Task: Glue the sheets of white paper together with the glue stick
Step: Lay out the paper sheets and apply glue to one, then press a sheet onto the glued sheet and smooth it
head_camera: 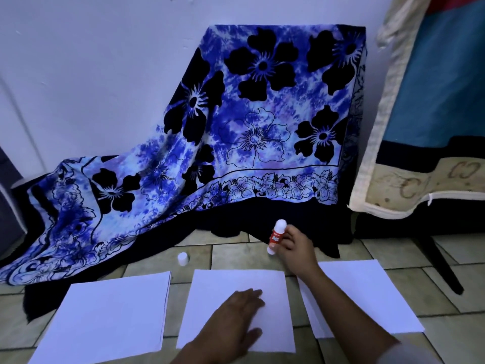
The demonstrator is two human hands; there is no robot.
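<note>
Three lots of white paper lie on the tiled floor: a stack at the left (110,319), a middle sheet (265,282) and a right sheet (367,292). My left hand (233,319) lies flat, palm down, on the middle sheet. My right hand (296,248) holds a red and white glue stick (275,236) tilted above the floor, just beyond the middle sheet's far right corner. The stick's white cap (183,258) stands on the floor by itself, beyond the gap between the left stack and the middle sheet.
A blue flowered cloth (236,127) drapes over something against the white wall, its dark hem reaching the floor just past the papers. A cream-edged fabric piece (420,166) and a dark leg (441,261) stand at the right.
</note>
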